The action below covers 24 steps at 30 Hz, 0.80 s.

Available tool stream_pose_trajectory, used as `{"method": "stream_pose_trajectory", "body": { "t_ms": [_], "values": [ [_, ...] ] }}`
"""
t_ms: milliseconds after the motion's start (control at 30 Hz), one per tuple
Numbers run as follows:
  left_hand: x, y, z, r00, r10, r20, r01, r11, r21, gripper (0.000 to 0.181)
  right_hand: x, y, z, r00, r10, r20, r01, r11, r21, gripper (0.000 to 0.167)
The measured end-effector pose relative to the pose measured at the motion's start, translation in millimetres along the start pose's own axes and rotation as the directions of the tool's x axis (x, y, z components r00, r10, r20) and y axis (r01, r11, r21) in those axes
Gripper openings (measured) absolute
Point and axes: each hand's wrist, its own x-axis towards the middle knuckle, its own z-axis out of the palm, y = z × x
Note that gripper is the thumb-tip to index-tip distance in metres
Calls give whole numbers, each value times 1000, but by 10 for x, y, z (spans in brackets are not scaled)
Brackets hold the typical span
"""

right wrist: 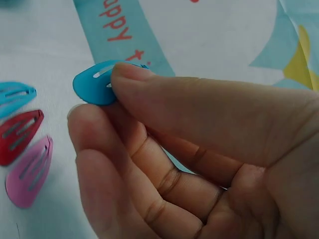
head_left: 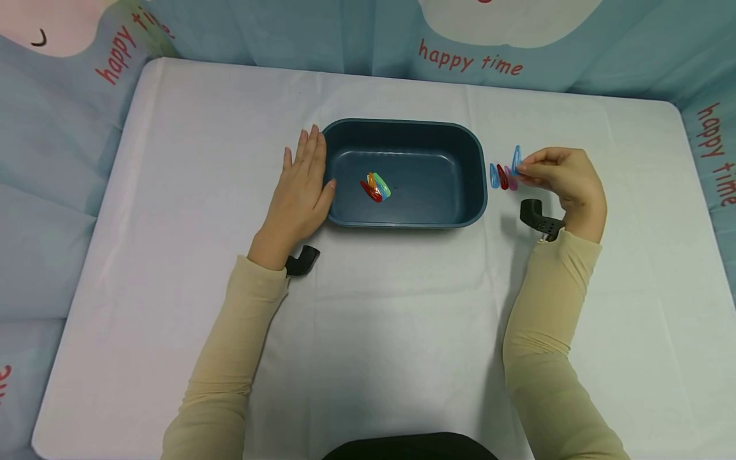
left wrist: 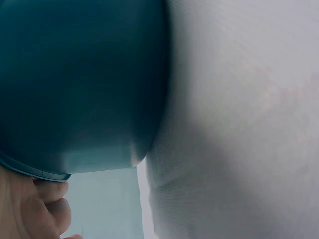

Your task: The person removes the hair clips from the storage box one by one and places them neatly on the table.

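Between thumb and fingers my right hand (head_left: 566,179) pinches a blue snap hair clip (right wrist: 92,85), raised over the table to the right of a dark blue plastic basin (head_left: 402,220). Beside that hand lie a light blue hair clip (head_left: 494,176), a red hair clip (right wrist: 21,135) and a pink hair clip (right wrist: 30,172), set in a row. My left hand (head_left: 301,191) rests with straight fingers against the basin's left rim. Inside the basin, left of its middle, several colored hair clips (head_left: 370,190) lie bunched together. The left wrist view shows mostly the basin's outer wall (left wrist: 84,89).
A white cloth (head_left: 368,332) covers the table. Behind it and along both sides hangs a light blue curtain (head_left: 299,32) with printed red words. Black wrist mounts (head_left: 540,218) sit on both forearms.
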Motion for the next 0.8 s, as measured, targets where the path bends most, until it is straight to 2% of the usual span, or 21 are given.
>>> {"method": "stream_pose_trajectory", "body": {
  "t_ms": [400,667,800],
  "values": [
    [-2,0,-1,1000,3,-4,-3,1000,-5,65,3,38,-70,999,40,-21,-42,993,-114,9],
    [-5,0,-2,1000,2,-1,-2,1000,-8,65,12,60,-107,995,78,-59,-90,966,-241,19],
    [-5,2,-6,1000,2,-2,-2,1000,-8,64,22,77,-124,994,93,-57,-104,966,-238,20]
  ]
}}
